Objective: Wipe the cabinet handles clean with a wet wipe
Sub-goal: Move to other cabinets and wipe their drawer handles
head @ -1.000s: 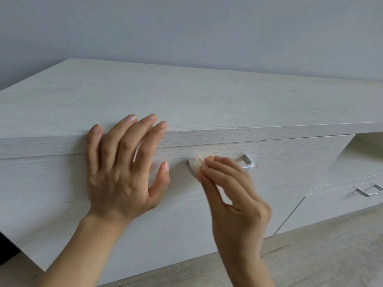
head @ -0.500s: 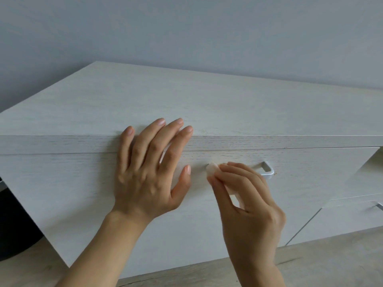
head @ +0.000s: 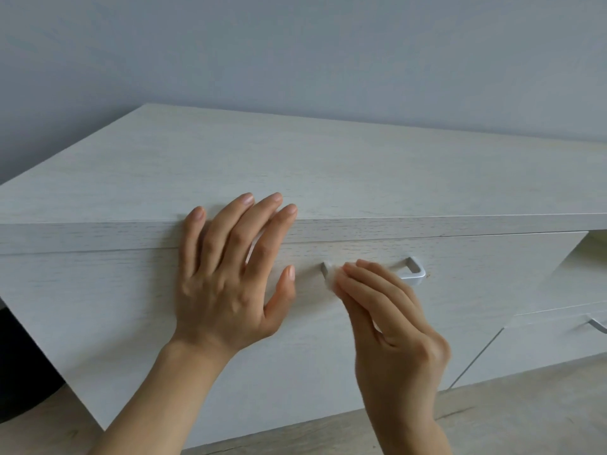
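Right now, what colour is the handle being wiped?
Silver, a matte metallic finish, on the handle against the pale wood-grain cabinet front. Head view, the only one.

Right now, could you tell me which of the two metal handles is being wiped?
The handle on the wide front panel: the right hand holds the wet wipe against its left end. The other handle, at the lower right edge, is untouched.

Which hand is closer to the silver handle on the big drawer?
Right. The right hand holds the wet wipe against the silver handle at its left end; the left hand lies flat on the drawer front to the handle's left, not touching it.
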